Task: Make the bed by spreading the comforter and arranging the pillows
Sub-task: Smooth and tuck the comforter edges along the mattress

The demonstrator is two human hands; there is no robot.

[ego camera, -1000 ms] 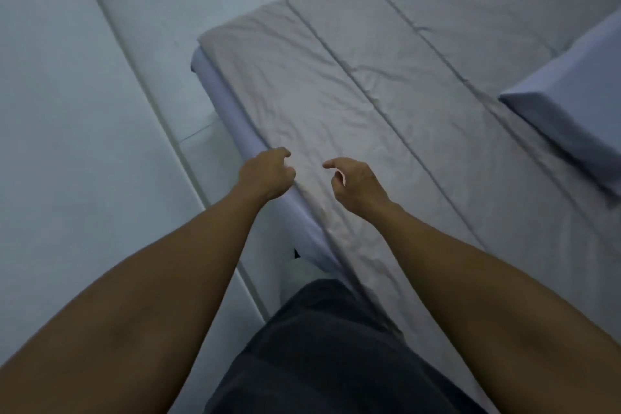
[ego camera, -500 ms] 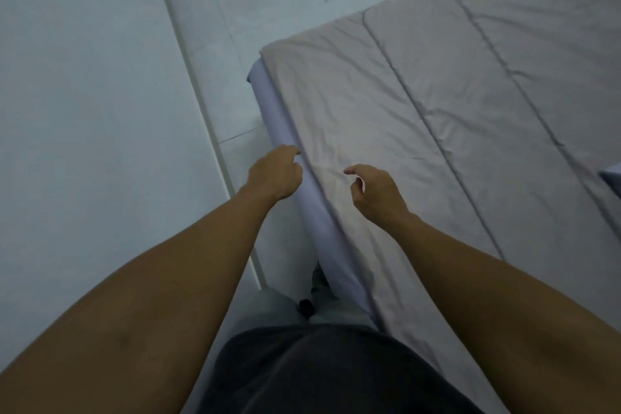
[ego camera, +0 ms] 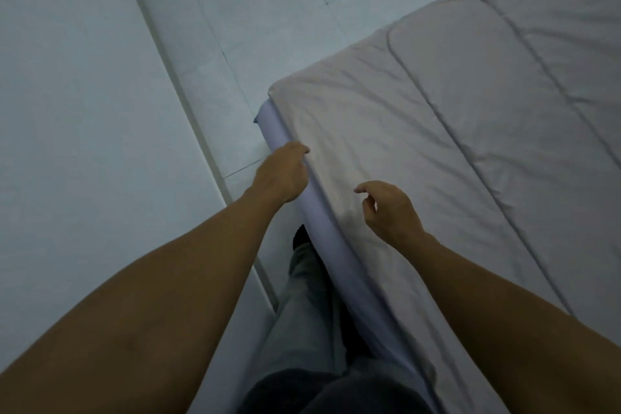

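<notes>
A grey-beige quilted comforter lies spread flat over the bed, its near corner at the upper middle. Below its edge shows the lavender side of the mattress. My left hand rests at the comforter's side edge, thumb on top and fingers curled down out of sight against the mattress side; a grip on the cloth is not visible. My right hand hovers just above the comforter near the same edge, fingers loosely curled and apart, holding nothing. No pillow is in view.
A pale wall runs along the left, leaving a narrow strip of tiled floor between it and the bed. My legs in grey trousers stand in that gap, close against the mattress.
Both hands have moved along the bed's side edge toward the comforter's corner, and the view has swung left. The lavender pillow seen at the right earlier has left the view.
</notes>
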